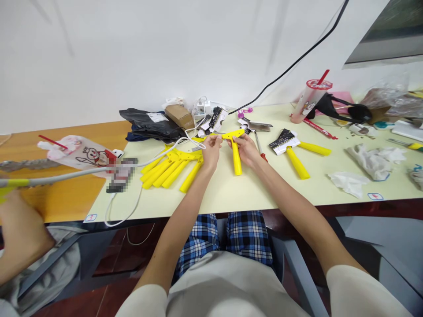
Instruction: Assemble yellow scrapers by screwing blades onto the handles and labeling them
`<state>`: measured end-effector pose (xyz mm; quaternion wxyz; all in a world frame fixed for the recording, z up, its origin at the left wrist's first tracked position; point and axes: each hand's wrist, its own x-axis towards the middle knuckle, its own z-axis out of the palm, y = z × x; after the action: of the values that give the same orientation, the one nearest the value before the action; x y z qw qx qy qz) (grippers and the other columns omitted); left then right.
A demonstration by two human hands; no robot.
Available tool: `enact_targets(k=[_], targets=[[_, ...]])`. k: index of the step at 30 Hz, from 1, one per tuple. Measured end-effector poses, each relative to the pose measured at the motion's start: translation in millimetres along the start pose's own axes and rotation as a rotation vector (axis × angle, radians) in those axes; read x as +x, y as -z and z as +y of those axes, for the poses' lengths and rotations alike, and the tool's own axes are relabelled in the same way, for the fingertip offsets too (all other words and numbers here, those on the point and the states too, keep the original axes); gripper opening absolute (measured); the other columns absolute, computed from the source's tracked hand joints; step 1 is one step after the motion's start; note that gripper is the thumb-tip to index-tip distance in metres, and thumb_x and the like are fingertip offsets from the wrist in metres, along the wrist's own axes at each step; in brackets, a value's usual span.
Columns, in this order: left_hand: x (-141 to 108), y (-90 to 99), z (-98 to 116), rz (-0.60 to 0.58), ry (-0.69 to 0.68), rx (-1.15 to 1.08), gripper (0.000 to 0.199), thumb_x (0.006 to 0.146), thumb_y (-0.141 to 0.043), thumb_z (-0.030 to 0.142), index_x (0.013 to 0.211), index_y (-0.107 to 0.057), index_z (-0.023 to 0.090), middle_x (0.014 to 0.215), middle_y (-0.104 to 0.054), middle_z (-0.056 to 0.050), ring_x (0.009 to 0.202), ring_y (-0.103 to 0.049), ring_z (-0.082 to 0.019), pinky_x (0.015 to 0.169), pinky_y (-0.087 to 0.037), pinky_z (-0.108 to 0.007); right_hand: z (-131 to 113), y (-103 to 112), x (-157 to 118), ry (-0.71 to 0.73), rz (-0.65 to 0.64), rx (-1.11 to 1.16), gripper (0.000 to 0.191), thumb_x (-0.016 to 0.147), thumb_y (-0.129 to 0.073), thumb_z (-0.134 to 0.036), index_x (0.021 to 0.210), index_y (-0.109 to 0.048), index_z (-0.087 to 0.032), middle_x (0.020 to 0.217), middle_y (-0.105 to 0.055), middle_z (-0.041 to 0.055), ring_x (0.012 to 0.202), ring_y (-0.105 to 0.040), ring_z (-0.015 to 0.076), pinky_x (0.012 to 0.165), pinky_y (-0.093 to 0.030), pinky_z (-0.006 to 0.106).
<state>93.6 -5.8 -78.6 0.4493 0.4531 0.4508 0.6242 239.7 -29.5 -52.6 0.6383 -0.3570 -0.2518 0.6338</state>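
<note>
My left hand [210, 153] and my right hand [246, 149] both pinch the crossbar of a yellow plastic T-shaped part [236, 154], whose stem points toward me. To the left of my left hand lies a heap of similar yellow moulded parts [168, 169], their stems fanned out. A red-handled screwdriver [259, 147] lies just beyond my right hand. Farther right are two loose yellow handle-like pieces [297, 162] and a white card with a black printed strip [284, 142].
A white cable [158, 154] crosses the cream table [231, 189]. Along the wall are a black bag [150, 124], a cardboard box [179, 116] and a power strip [202, 110]. A straw cup [312, 97] and crumpled tissues [372, 162] stand right. A co-worker's hand [20, 233] enters at left.
</note>
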Motion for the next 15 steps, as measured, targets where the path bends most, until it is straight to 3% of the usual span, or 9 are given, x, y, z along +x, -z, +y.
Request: enact_targets(k=[5, 10, 15], targets=[[3.0, 5.0, -1.9, 0.011, -0.162, 0.044, 0.021, 0.096, -0.082, 0.043, 0.101, -0.082, 0.023, 0.104, -0.083, -0.006, 0.096, -0.076, -0.019, 0.092, -0.060, -0.032, -0.9, -0.8, -2.8, -0.007, -0.064, -0.001, 0.027, 0.089, -0.083, -0.009, 0.100, -0.064, -0.025, 0.100, -0.084, 0.0006, 0.091, -0.084, 0.0179, 0.085, -0.075, 0.031], [6.2, 10.9, 4.6, 0.034, -0.330, 0.075, 0.023, 0.098, -0.081, 0.046, 0.108, -0.089, 0.027, 0.116, -0.081, -0.008, 0.108, -0.076, -0.022, 0.101, -0.060, -0.036, 0.1, -2.8, -3.6, -0.038, -0.045, -0.062, 0.034, 0.084, -0.088, -0.011, 0.101, -0.062, -0.025, 0.103, -0.084, 0.0009, 0.091, -0.085, 0.0207, 0.074, -0.076, 0.032], [10.1, 13.9, 8.6, -0.050, -0.352, 0.068, 0.021, 0.095, -0.084, 0.045, 0.107, -0.090, 0.028, 0.114, -0.083, -0.007, 0.107, -0.077, -0.024, 0.105, -0.060, -0.040, 7.9, -3.5, -6.2, -0.002, -0.079, -0.108, 0.041, 0.079, -0.093, -0.015, 0.102, -0.061, -0.026, 0.104, -0.084, 0.0014, 0.089, -0.085, 0.0227, 0.069, -0.076, 0.034]])
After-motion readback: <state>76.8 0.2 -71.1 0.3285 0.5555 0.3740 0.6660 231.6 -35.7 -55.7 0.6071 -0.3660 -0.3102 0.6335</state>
